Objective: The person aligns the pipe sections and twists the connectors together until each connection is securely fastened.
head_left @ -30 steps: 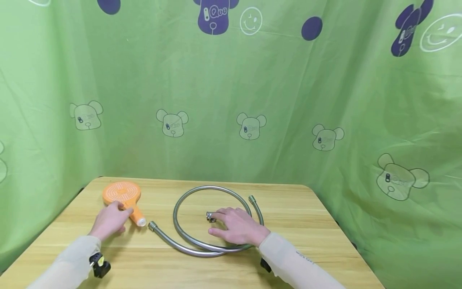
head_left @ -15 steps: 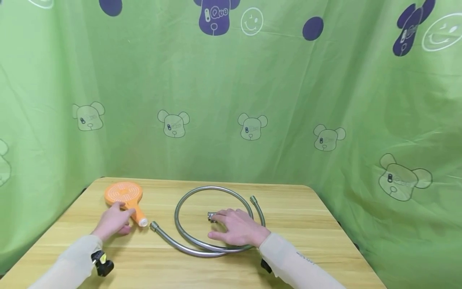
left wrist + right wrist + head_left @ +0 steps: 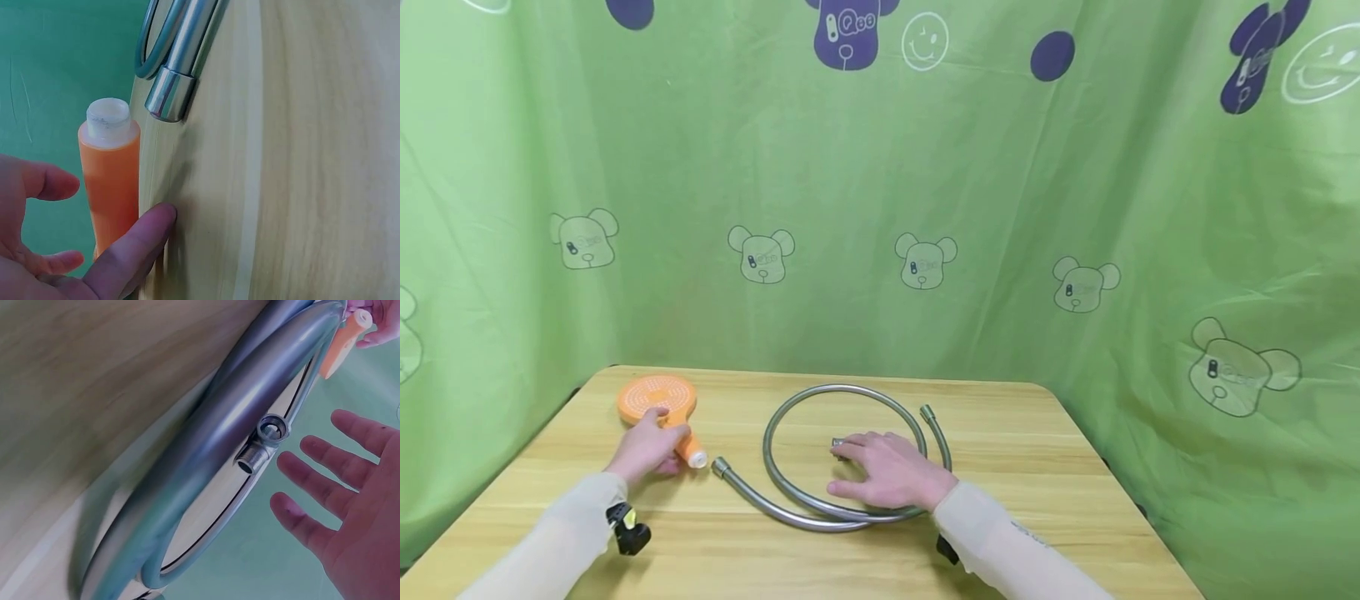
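Note:
An orange hand shower (image 3: 657,393) with a white threaded end lies at the table's left. My left hand (image 3: 651,447) is at its handle (image 3: 111,181), with thumb and fingers spread to either side in the left wrist view. My right hand (image 3: 891,471) hovers palm down, fingers loosely extended, over a small chrome fitting (image 3: 255,456). In the head view the fingers partly hide that fitting. A coiled metal shower hose (image 3: 838,387) surrounds the fitting. One hose end nut (image 3: 170,94) points toward the hand shower's handle.
The wooden table (image 3: 1000,467) has green printed curtain (image 3: 850,325) behind it and along both sides. The other end nut (image 3: 927,412) of the hose lies at the coil's right. Both wrists wear black camera mounts.
My left hand has moved right and slightly forward, closer round the hand shower's handle. My right hand has barely moved; the hose and hand shower stay in place.

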Available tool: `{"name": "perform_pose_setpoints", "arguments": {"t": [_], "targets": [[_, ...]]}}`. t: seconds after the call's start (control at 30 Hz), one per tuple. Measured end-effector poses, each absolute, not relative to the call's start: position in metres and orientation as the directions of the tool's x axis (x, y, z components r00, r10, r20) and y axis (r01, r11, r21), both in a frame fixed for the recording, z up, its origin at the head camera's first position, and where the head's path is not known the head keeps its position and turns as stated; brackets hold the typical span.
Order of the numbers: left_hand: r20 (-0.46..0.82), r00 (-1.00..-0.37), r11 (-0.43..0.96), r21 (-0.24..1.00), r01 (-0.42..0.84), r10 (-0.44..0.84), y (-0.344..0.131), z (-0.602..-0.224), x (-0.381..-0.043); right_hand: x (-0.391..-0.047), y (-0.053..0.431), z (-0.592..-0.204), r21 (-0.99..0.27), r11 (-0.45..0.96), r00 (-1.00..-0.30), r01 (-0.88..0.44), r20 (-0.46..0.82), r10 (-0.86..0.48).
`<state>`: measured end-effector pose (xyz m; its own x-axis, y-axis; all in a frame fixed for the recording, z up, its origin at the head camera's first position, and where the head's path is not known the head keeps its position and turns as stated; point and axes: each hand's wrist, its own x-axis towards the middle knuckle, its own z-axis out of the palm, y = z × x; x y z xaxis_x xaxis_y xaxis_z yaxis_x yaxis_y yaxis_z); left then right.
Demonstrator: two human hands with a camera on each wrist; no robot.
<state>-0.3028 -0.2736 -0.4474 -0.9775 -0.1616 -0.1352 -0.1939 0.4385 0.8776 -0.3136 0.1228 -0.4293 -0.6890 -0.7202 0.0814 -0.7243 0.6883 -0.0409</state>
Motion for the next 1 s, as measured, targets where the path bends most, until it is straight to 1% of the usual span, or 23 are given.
{"name": "perform_pose_setpoints", "arguments": {"t": [0.2,0.37,0.6,1.0], "targets": [[-0.147,-0.975,0.421,0.884,-0.205,-0.167,-0.274,-0.448,-0.305,-0.315,0.113,-0.429,-0.073,0.663,-0.667,-0.745,0.074,-0.741],[-0.151,-0.975,0.418,0.884,-0.208,-0.166,-0.272,-0.447,-0.308,-0.315,0.105,-0.429,-0.103,0.657,-0.664,-0.747,0.062,-0.745],[-0.160,-0.972,0.429,0.876,-0.221,-0.174,-0.272,-0.447,-0.312,-0.316,0.092,-0.428,-0.117,0.646,-0.654,-0.754,0.038,-0.756],[-0.152,-0.975,0.398,0.894,-0.205,-0.161,-0.273,-0.448,-0.313,-0.318,0.069,-0.427,-0.127,0.620,-0.627,-0.774,0.022,-0.778]]}}
